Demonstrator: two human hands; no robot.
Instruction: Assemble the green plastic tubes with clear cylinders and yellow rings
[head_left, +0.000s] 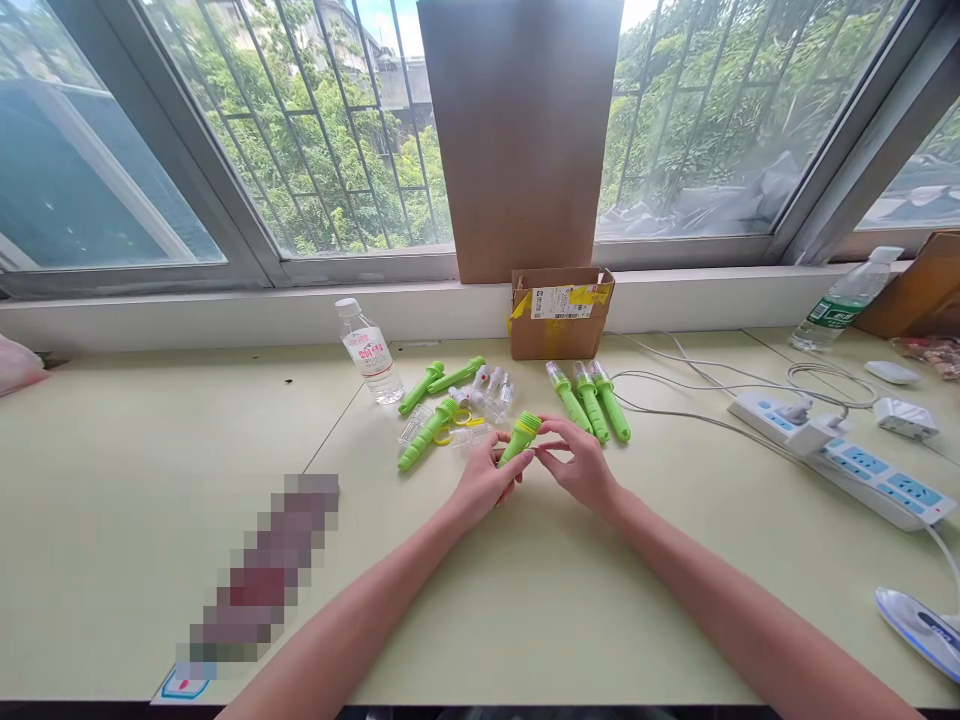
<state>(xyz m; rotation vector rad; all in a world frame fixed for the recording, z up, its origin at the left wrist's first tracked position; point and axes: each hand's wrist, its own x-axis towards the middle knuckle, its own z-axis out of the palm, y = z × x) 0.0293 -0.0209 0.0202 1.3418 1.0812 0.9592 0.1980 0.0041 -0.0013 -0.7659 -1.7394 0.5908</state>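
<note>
My left hand (484,474) is wrapped around a green plastic tube (523,432) with a wide threaded head, tilted up to the right. Close at its right side, my right hand (579,466) has its thumb and fingers drawn together by the tube's head; whatever lies between the fingertips is too small to make out. Beyond my left hand lie loose green tubes (426,436), clear plastic caps (489,405), yellow rings (463,416) and small white parts (482,377). Three green tubes with clear caps (592,402) lie side by side beyond my right hand.
An open cardboard box (559,335) stands at the back by the window wall. A water bottle (370,352) is left of the parts, another bottle (847,300) far right. A power strip (844,460) with cables lies at right, near a white device (921,632). A blurred patch (262,575) covers something left.
</note>
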